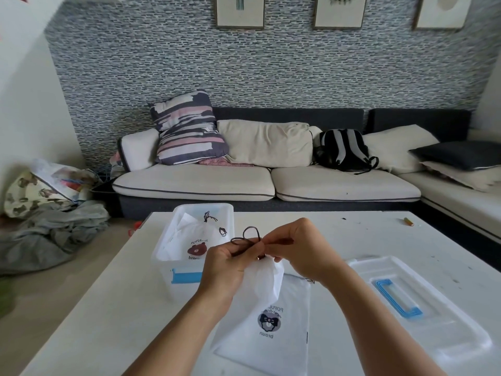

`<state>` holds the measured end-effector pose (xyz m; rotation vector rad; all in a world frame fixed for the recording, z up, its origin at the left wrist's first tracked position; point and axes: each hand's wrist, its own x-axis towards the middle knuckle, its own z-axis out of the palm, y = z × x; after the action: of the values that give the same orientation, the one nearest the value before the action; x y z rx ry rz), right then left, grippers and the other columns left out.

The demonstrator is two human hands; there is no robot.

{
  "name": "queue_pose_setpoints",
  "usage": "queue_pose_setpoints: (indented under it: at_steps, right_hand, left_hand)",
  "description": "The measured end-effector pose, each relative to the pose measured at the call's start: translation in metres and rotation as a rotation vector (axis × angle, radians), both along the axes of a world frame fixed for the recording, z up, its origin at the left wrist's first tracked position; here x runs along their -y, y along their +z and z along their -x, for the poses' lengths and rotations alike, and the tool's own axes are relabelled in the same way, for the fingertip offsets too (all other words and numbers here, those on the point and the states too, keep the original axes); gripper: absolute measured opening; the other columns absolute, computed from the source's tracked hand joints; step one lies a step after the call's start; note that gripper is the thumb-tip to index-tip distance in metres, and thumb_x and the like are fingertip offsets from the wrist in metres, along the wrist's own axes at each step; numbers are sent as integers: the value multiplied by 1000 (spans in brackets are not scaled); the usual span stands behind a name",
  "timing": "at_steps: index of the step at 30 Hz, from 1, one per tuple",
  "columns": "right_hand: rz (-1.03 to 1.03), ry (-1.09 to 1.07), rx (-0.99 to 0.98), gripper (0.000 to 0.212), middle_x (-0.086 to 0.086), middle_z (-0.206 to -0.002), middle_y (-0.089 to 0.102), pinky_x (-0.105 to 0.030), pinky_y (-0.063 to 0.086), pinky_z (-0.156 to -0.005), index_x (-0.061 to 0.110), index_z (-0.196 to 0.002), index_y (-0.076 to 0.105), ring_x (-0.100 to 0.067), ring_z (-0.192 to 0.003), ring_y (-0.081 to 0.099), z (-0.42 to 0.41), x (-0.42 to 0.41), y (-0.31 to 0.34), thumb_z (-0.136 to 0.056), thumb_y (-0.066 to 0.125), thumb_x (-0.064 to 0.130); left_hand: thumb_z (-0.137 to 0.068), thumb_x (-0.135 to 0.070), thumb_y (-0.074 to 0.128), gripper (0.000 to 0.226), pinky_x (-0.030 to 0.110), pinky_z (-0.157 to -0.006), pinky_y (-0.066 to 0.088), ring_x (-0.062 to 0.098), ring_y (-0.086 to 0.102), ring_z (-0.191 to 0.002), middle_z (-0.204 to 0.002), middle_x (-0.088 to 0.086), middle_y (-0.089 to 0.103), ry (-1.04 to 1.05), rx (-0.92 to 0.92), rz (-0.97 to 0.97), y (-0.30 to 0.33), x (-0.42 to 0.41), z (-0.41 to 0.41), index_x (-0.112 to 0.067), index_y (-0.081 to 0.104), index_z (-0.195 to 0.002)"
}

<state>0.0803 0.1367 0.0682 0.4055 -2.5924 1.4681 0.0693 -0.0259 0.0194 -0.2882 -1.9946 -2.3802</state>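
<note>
Living room with a sofa (271,183) behind, and a white table (352,234) carrying everything. A clear box (162,264) sits toward the far left edge, its lid (423,308) by the right edge. The white drawstring bag (268,321) lies mid-table near the front edge, neck lifted. It's likely light, thin and floppy, best held at the gathered neck. The dark cord (248,236) looks limp and slippy. My left hand (225,264) is curled round neck and cord. My right hand (301,248) pinches the cord with its fingertips, both wrists raised.

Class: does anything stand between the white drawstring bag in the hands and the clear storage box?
Nothing visible does. The storage box stands open just left of the drawstring bag, its lid lying apart on the table.
</note>
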Motion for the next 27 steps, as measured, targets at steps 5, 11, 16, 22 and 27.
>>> queue_pose_setpoints:
  at_steps: [5,11,16,22,27]
  right_hand:
    - [68,-17,-67,7,3,-68,74,-19,52,-64,8,-86,79,-6,-59,61,-2,2,-2,-84,76,3]
    - [212,-68,-8,3,-12,-75,76,-21,53,-62,4,-86,79,-12,-61,63,2,0,-3,-82,78,4]
    - [221,-12,30,7,-12,-77,76,-21,50,-61,7,-84,79,-11,-65,60,1,-1,-3,-85,73,3]
    - [284,8,88,7,-15,-81,75,-25,51,-63,6,-91,73,-15,-69,61,1,-1,-3,-85,73,2]
    - [322,24,98,6,-13,-80,75,-23,52,-64,-2,-86,74,-17,-72,63,2,-6,-5,-82,78,1]
  left_hand:
    - [-81,-17,75,20,25,-82,55,22,72,-88,-94,18,76,15,73,-161,3,-4,0,-1,76,-93]
    - [-86,-15,72,10,31,-80,55,22,70,-82,-82,11,74,-8,86,-187,5,-4,-2,-11,76,-77]
    - [-92,-11,66,13,23,-78,54,17,69,-81,-82,10,73,-29,-34,-118,6,-3,-3,1,68,-94]
    - [-97,-8,59,11,19,-79,53,13,68,-80,-79,6,72,-71,-116,-46,11,1,-6,-1,63,-91]
    - [-96,-6,60,1,23,-82,53,15,69,-81,-80,7,72,-68,-95,-41,11,5,-3,-6,59,-97]
